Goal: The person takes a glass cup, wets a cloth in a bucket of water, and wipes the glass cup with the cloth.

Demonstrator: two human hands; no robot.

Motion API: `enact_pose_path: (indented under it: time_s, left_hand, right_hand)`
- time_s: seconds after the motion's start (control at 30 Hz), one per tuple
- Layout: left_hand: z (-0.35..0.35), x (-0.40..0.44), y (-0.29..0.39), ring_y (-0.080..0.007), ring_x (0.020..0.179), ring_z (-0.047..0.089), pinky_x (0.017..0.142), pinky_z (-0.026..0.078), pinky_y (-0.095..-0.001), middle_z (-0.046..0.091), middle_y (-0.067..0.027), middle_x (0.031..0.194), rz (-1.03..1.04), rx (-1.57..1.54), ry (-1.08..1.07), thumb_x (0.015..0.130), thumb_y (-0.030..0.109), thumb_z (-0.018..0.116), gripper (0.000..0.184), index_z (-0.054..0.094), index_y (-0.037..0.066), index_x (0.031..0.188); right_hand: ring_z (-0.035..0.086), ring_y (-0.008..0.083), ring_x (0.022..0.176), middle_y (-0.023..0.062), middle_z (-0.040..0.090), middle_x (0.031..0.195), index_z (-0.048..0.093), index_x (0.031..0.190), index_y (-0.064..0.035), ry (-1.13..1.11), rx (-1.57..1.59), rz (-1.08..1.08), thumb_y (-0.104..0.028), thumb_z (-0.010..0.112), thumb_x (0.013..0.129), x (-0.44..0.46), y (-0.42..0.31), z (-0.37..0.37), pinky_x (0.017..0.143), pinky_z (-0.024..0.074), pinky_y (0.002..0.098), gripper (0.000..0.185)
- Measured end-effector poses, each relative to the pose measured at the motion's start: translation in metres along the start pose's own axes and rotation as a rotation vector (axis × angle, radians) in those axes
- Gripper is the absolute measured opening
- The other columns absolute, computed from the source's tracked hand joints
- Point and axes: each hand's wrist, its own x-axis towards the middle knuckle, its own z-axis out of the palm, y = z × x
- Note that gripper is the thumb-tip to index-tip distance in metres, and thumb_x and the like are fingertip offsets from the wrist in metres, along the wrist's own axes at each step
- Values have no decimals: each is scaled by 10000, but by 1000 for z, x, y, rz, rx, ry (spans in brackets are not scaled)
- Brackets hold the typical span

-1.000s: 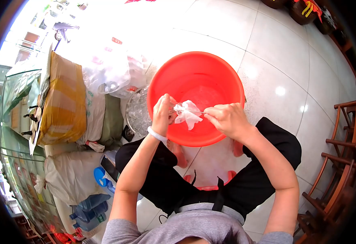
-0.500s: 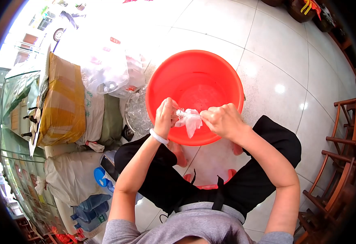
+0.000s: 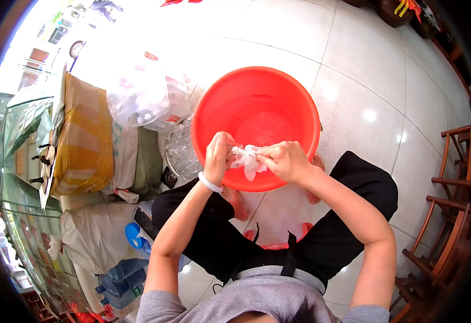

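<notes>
Over the near side of a large red plastic tub [image 3: 257, 75], both hands grip a crumpled, thin translucent plastic bag [image 3: 249, 168]. My left hand [image 3: 219, 157] is closed around the bag's left part, which is mostly hidden by the fingers. My right hand [image 3: 286, 161] pinches the gathered, twisted part from the right, fingertips pressed together. A loose flap of the bag hangs down between the hands. Whether a tie or a knot holds the twist is too small to tell. The tub's bottom looks wet or shiny.
Left of the tub stand a bowl of clear glassy pieces [image 3: 181, 151], plastic bags [image 3: 144, 97] and a taped cardboard box [image 3: 82, 137]. Large water bottles [image 3: 120, 282] and a phone [image 3: 145, 222] lie nearer. Wooden chairs [image 3: 456, 177] line the right; dark jars [image 3: 391, 13] stand at the far right.
My right hand has moved slightly left, closer to my left hand, taking in more of the bag. The thin stretched strand between right fingertips and bag no longer shows. My left hand stays nearly still.
</notes>
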Motion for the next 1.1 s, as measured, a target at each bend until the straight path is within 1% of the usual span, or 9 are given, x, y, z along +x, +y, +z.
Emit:
enact_pose_path:
  time_s: [0.2, 0.27, 0.37, 0.4, 0.57, 0.67, 0.87, 0.97, 1.1]
  left_hand:
    - [2, -2, 7, -41, 486, 418, 396, 275, -177, 499, -2, 658, 66, 46, 13, 956, 349, 380, 329, 510, 60, 868]
    - [3, -2, 9, -58, 506, 473, 397, 291, -176, 553, -30, 682, 99, 58, 49, 949, 365, 378, 349, 516, 54, 872]
    - [0, 4, 7, -24, 495, 390, 411, 286, -183, 459, 16, 666, 220, -2, 38, 944, 272, 406, 254, 513, 62, 849]
    - [-1, 4, 9, -29, 492, 389, 414, 288, -187, 462, 15, 655, 152, -14, 32, 942, 266, 407, 248, 515, 62, 849]
    - [-13, 6, 2, -38, 484, 384, 428, 294, -190, 462, 13, 609, -4, 8, -72, 940, 282, 401, 265, 521, 66, 845]
    - [-9, 4, 4, -51, 488, 408, 435, 302, -192, 482, 4, 593, -192, -52, -36, 939, 289, 398, 279, 524, 66, 829]
    - [-10, 7, 8, -68, 462, 467, 377, 304, -195, 545, -39, 634, 74, -10, 40, 924, 310, 413, 301, 536, 48, 841]
    - [-21, 13, 0, -59, 456, 455, 375, 298, -188, 540, -36, 632, 115, 25, 82, 926, 306, 408, 304, 532, 45, 832]
    - [-16, 16, 9, -60, 455, 435, 378, 277, -194, 536, -20, 643, 144, -84, 183, 929, 326, 424, 289, 522, 67, 847]
  right_hand:
    - [599, 245, 553, 103, 613, 622, 677, 763, -101, -117, 286, 205, -253, 535, 825, 2, -6, -5, 511, 443, 375, 217]
    - [500, 87, 505, 61, 562, 556, 675, 850, -51, -226, 886, 424, -176, 584, 838, 1, -2, 4, 463, 378, 284, 155]
    - [432, 33, 499, 45, 518, 533, 675, 839, -49, -273, 1113, 506, -170, 584, 852, -1, -2, 8, 436, 340, 262, 152]
    - [432, 33, 499, 45, 518, 533, 675, 839, -49, -281, 1107, 507, -170, 584, 852, 0, 0, 9, 436, 340, 262, 152]
    - [577, 191, 494, 72, 577, 560, 623, 698, -70, 52, -76, -195, -174, 575, 787, 10, -2, -1, 427, 408, 320, 145]
    - [597, 241, 561, 41, 611, 606, 612, 668, -84, -77, -378, -183, -161, 594, 778, 12, -13, -9, 457, 431, 339, 136]
    - [615, 262, 607, 94, 631, 667, 659, 766, -93, -40, 279, 100, -204, 569, 811, 10, -16, -3, 522, 469, 357, 150]
    - [611, 278, 617, 122, 631, 689, 670, 842, -80, 0, -88, 43, -212, 566, 823, 9, -4, -13, 544, 470, 350, 169]
    - [632, 257, 646, 124, 627, 658, 671, 830, -51, 111, 336, 307, -306, 584, 816, 10, -1, -31, 566, 469, 347, 271]
